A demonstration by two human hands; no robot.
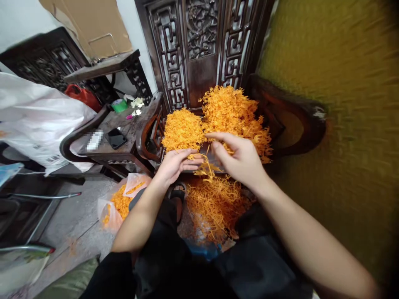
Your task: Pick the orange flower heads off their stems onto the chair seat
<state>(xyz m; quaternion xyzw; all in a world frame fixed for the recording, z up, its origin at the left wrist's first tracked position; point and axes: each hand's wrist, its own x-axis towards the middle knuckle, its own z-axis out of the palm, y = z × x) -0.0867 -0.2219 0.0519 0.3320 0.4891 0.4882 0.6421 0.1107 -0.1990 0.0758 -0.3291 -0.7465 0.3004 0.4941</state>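
Two orange heaps rest on a dark carved wooden chair: a lower, finer heap on the left and a taller, leafy heap on the right. My left hand is palm up at the front of the left heap, fingers stretched out beneath an orange stringy sprig. Above that sprig, my right hand has thumb and forefinger brought near each other at the right heap's front; what lies between them is too small to tell. Below, a tangle of orange strands lies between my knees.
At the left, a side table holds a black phone, green tape and small flowers. A plastic bag of orange pieces sits on the floor. The chair's right armrest curves beside my right arm. White sacks stand far left.
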